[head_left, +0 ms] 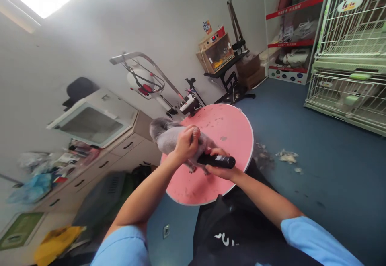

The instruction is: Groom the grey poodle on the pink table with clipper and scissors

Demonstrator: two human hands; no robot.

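Observation:
A grey cat with a close-shorn body stands on the round pink grooming table. Thicker fur covers its far left end, and its face cannot be made out. My left hand is closed at the cat's back, its fingers curled on part of it; exactly which part is hidden. In my right hand I hold a black hair clipper, its rounded rear end toward me. The clipper's front end is against or very near the cat's flank, where the blade is hidden. Loose hair tufts lie on the tabletop.
A curved metal grooming arm rises behind the table. Drawers and a glass-fronted cabinet stand left. Wire cages and a shelf rack are at the right. Clipped fur lies on the blue floor.

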